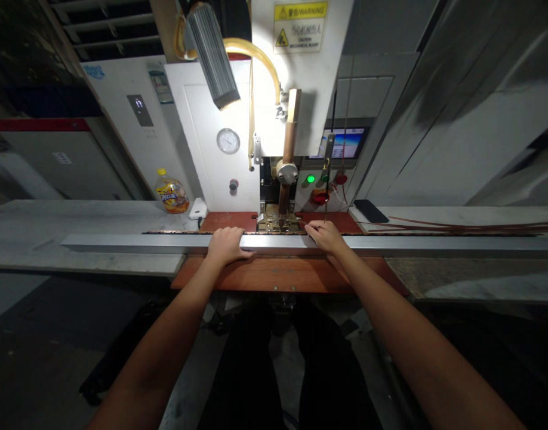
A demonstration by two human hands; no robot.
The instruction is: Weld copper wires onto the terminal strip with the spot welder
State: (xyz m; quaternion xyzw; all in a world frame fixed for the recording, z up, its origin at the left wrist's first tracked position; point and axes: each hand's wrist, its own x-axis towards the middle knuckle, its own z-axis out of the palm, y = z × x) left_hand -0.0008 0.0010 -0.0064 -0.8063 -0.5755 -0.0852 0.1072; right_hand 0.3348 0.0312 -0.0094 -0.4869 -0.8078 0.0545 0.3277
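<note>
A long grey metal rail (131, 242) lies across the bench in front of a white press machine (296, 71). My left hand (226, 243) rests on top of the rail, fingers curled over its far edge. My right hand (324, 234) is closed at the rail's far edge, fingers pinched on a thin copper-coloured strip (457, 227) that runs off to the right. The machine's copper head (283, 197) stands just behind the rail, between my hands.
A red-brown work plate (278, 276) sits under the rail. An orange drink bottle (171, 192) and a white device (197, 209) stand at the back left, a dark phone (371, 211) at the back right. Green and red buttons (315, 186) and a small screen are on the machine.
</note>
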